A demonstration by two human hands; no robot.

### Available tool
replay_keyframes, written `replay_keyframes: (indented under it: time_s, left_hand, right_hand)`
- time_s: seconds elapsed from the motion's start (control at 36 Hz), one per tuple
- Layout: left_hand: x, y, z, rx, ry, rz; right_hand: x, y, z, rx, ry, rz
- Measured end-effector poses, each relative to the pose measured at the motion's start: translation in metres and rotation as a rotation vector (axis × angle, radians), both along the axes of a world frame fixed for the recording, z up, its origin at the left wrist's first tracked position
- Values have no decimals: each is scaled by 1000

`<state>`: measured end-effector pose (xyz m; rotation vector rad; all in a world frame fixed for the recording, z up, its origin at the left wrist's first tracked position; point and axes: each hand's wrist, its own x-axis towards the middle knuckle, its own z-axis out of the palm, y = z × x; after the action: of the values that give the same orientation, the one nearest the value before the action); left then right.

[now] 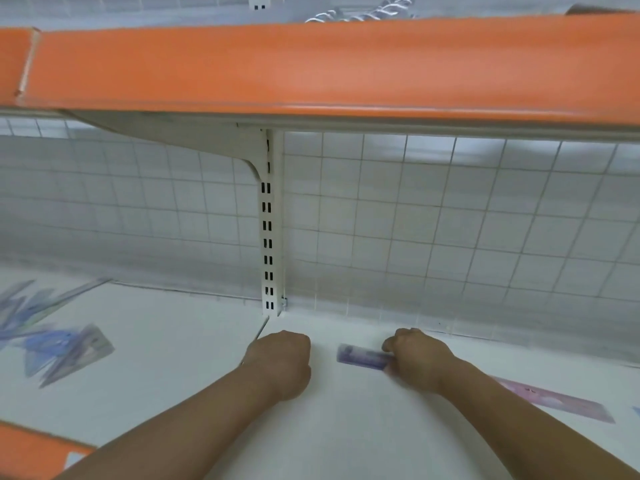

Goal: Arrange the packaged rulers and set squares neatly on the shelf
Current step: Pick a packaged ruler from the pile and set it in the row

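On the white shelf (346, 427), my right hand (420, 362) grips one end of a purple packaged ruler (362, 356) that lies near the back wall. My left hand (282, 362) is curled into a fist to the left of the ruler, apart from it; its fingers are hidden and nothing shows in it. Another pink and purple packaged ruler (554, 401) lies flat at the right, partly behind my right forearm. Several blue packaged set squares (65, 351) and rulers (31, 306) lie scattered at the far left. The picture is blurred.
A white grid panel (450, 220) forms the back wall, with a slotted upright post (268, 237) in the middle. An orange-edged shelf (311, 67) hangs overhead. Another orange edge (31, 452) shows at the lower left.
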<state>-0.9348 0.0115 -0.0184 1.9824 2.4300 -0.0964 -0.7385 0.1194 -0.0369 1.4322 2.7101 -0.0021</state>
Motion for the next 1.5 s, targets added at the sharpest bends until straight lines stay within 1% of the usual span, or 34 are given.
replay_keyframes:
  time_s: [0.22, 0.36, 0.5, 0.58, 0.81, 1.0, 1.17, 1.36, 1.5]
  left_hand:
    - [3, -5, -3, 0, 6, 23]
    - [2, -10, -3, 19, 13, 56]
    - [1, -19, -1, 26, 4, 112]
    - [1, -29, 0, 34, 0, 154]
    - [-16, -69, 3, 52, 22, 274]
    - [-54, -117, 11, 74, 65, 381]
    - [-107, -164, 19, 81, 41, 409]
    - [-181, -231, 26, 105, 76, 415]
    - [-234, -273, 27, 107, 55, 446]
  right_hand:
    - [2, -1, -1, -8, -20, 28]
    - [-12, -12, 8, 44, 57, 53]
    - [-37, -32, 14, 74, 127, 168]
    - [-51, -43, 16, 106, 98, 243]
    - [-90, -67, 22, 97, 52, 399]
    - [-143, -104, 30, 102, 61, 517]
    - [-201, -146, 39, 116, 72, 600]
    - [-282, -205, 37, 119, 98, 611]
    - [-332, -246, 35, 91, 121, 618]
